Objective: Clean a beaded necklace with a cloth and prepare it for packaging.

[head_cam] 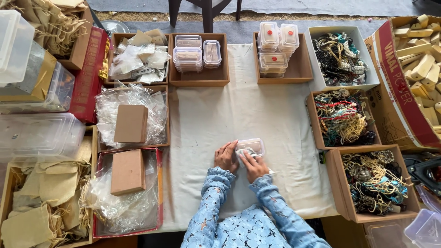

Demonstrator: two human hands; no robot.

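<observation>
My left hand [226, 156] and my right hand [253, 166] meet at the near middle of a white cloth [239, 101] that covers the table. Between them they hold a small clear plastic pouch or wrapper [240, 154], pressed against the cloth. A small clear lidded plastic box [251, 146] with something pale inside sits just beyond my right fingers, touching them. Both sleeves are light blue lace.
Wooden trays at the back hold stacked small clear boxes [274, 48] and more boxes [195, 55]. At the right, boxes of tangled bead necklaces [342, 117]. At the left, trays of clear bags with brown cardboard boxes [131, 123], cloth pouches [41, 193]. A carton of wooden blocks [420, 64] far right.
</observation>
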